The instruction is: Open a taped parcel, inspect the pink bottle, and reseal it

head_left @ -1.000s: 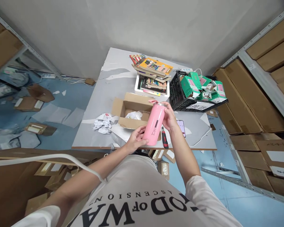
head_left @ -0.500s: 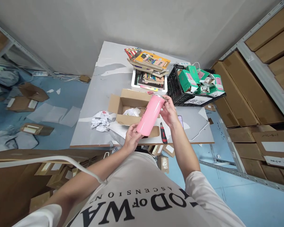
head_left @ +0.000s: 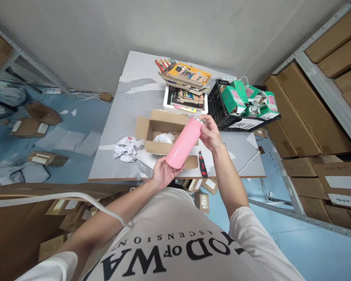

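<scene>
- Gripping glossy pink cylindrical bottle [head_left: 183, 144], tilted: left hand [head_left: 163, 171] cups its base, right hand [head_left: 211, 133] grasps the silver-rimmed end, bottle spanning between.
- Brown cardboard box [head_left: 156, 148] just beyond left hand, partly behind bottle.
- Red-and-black utility knife [head_left: 202, 164] this side of right hand.

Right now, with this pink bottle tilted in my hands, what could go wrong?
The pink bottle looks smooth; it might slip if the left hand at its base or the right hand near its top loosens.
The box cutter lies near the front edge of the table, so a bump could knock it off.
The books are stacked unevenly and might slide.
</scene>
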A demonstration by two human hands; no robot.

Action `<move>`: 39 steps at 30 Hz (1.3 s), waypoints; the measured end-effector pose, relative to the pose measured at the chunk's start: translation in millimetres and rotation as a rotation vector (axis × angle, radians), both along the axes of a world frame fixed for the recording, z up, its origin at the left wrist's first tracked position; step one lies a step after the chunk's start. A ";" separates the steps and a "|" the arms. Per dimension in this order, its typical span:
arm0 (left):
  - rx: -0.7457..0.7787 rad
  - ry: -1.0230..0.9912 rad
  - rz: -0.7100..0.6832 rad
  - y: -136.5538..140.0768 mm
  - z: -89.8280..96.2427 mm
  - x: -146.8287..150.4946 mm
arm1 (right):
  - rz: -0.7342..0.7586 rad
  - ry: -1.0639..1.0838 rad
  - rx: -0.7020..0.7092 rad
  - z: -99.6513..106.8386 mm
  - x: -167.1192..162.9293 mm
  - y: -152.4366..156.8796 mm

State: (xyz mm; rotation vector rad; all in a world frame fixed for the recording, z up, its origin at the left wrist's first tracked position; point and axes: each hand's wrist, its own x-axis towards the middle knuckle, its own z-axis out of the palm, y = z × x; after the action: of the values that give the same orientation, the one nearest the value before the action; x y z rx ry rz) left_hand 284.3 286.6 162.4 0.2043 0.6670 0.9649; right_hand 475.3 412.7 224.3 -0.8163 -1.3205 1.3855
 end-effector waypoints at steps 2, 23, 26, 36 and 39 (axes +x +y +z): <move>0.021 0.041 0.023 0.1 -4.6 0.1 | -0.026 0.018 -0.029 -2.1 -0.8 0.9; 0.134 0.082 0.006 5.8 4.7 -8.0 | 0.094 -0.045 -0.031 23.0 6.2 6.6; 0.005 -0.009 -0.080 4.2 7.0 -10.0 | 0.082 0.001 -0.062 19.0 1.1 5.6; -0.122 0.022 -0.176 3.5 1.9 -10.7 | -0.064 -0.038 -0.100 13.0 -17.2 2.1; -0.087 0.123 -0.168 6.6 -1.8 -12.3 | -0.105 -0.053 -0.080 12.5 -16.7 2.9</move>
State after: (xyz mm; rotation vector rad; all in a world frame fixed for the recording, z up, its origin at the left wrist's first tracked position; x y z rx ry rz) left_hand 272.0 293.3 160.6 0.2404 0.7898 0.7647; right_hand 458.6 415.6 236.8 -0.9691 -1.2510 1.3487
